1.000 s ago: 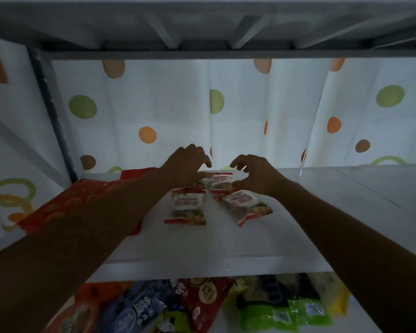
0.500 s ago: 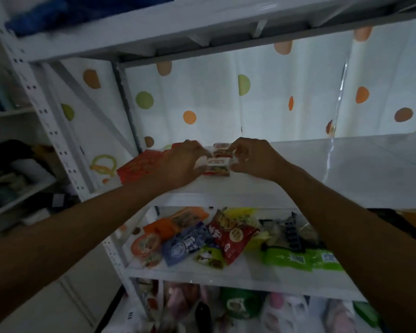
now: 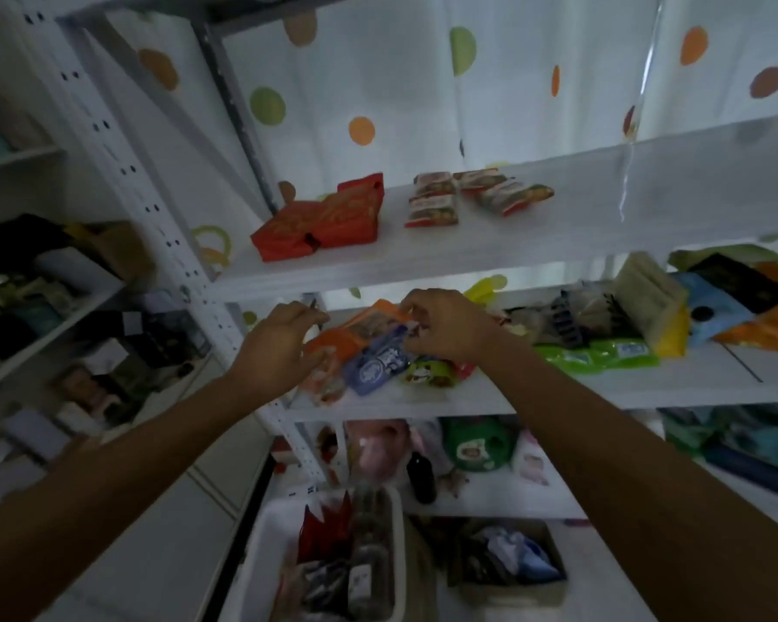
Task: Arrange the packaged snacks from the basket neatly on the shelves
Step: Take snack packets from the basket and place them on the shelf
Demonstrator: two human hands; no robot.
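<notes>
On the middle shelf (image 3: pixel 647 383) an orange snack packet (image 3: pixel 355 327) lies on a blue packet (image 3: pixel 378 363) and beside a small green packet (image 3: pixel 427 374). My left hand (image 3: pixel 279 347) curls round the orange packet's left end. My right hand (image 3: pixel 445 325) pinches its upper right edge. On the upper shelf (image 3: pixel 535 244) lie red packets (image 3: pixel 320 222) at the left and several small white-and-red packets (image 3: pixel 434 204) in the middle. The white basket (image 3: pixel 261 545) stands on the floor below with dark packets in it.
More bags fill the middle shelf to the right: green packets (image 3: pixel 602 354), a yellow-edged bag (image 3: pixel 652 298), blue and orange bags (image 3: pixel 728 307). The lower shelf holds a dark bottle (image 3: pixel 421 478) and a green pack (image 3: pixel 477 446). A cluttered rack (image 3: pixel 41 285) stands at the left.
Both hands left the small packets on the upper shelf and dropped to the middle shelf, where they now hold the orange packet. The view tilted down, so the basket shows.
</notes>
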